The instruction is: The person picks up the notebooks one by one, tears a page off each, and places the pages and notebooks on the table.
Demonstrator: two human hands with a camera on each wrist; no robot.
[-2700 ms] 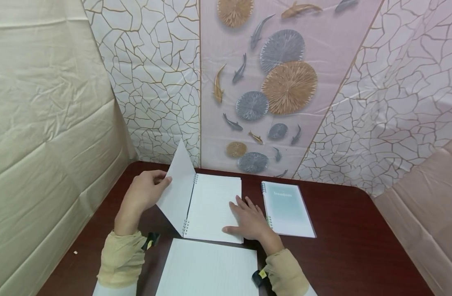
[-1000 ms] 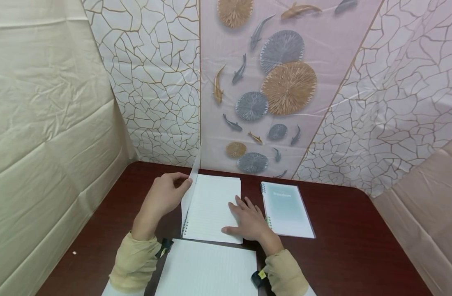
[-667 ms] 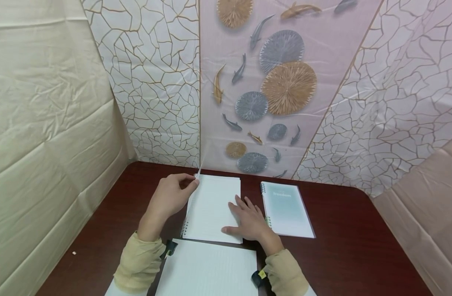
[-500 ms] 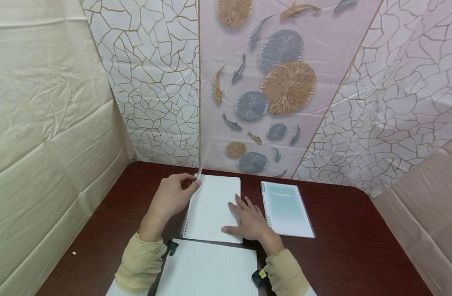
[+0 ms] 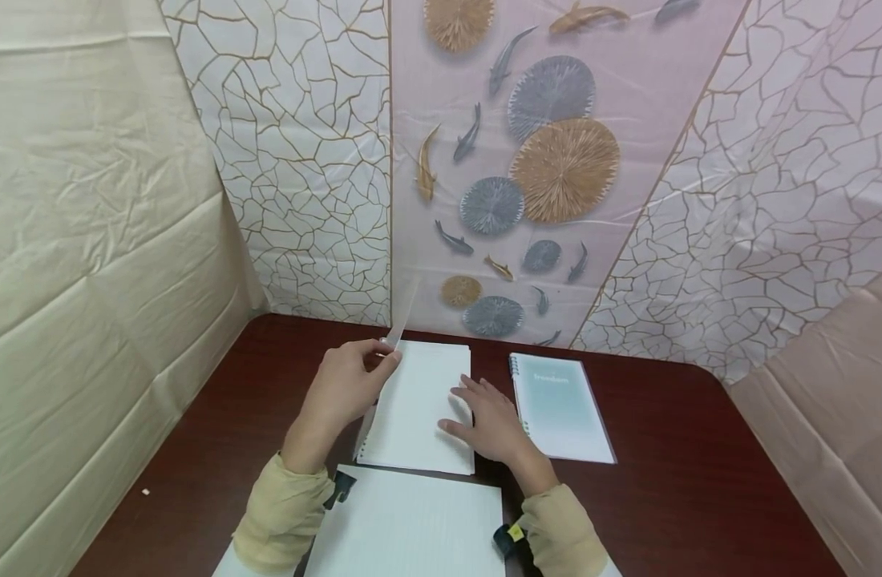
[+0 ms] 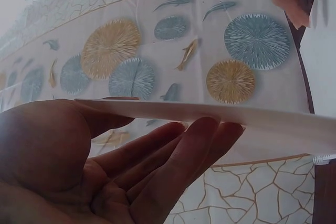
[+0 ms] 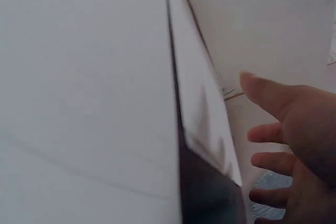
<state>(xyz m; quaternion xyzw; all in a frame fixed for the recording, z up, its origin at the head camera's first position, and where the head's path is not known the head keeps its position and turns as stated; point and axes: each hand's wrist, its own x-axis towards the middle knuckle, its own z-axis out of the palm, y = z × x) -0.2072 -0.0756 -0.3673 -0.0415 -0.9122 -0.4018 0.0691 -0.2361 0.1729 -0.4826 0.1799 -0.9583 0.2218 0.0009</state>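
A spiral notebook lies open on the dark red table in the head view, ruled page up and its rings along the left edge. My left hand pinches the notebook's raised leaf, which stands nearly edge-on. Seen from the left wrist, the thumb is on one face of the white leaf and the fingertips are against the other. My right hand hovers close over the page's right edge, fingers spread and holding nothing; the right wrist view shows these fingers loosely bent beside the notebook.
Another white ruled pad lies nearer the body, between the forearms. To the right is a smaller spiral notebook with a pale teal cover marked "freedom". A patterned cloth hangs behind the table; a tiny white scrap lies at left.
My left hand has carried the raised leaf from the left side over to the right, past upright. My right hand, earlier flat on the page, has lifted slightly.
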